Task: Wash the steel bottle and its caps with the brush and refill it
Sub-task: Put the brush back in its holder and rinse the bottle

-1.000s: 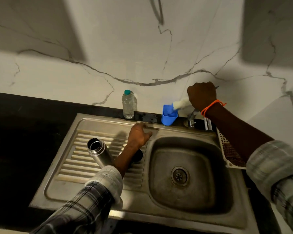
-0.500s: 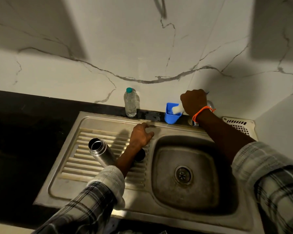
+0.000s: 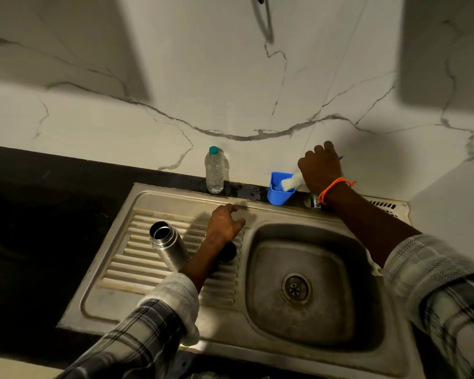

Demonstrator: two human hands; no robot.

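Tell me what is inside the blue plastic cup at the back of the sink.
The white bristle head of the brush sits in the blue plastic cup, its handle gripped by the right hand. The cup's wall hides its bottom, so any liquid is not visible.

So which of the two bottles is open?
The steel bottle on the drainboard: its mouth is uncapped. The clear plastic bottle by the wall has its teal cap on.

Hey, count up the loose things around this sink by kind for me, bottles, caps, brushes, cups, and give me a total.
Bottles: 2, the open steel bottle and the clear plastic water bottle
Caps: 1 visible, a dark cap partly behind the left forearm
Brushes: 1, the white-bristled brush held by the right hand
Cups: 1, the blue cup
Total: 5
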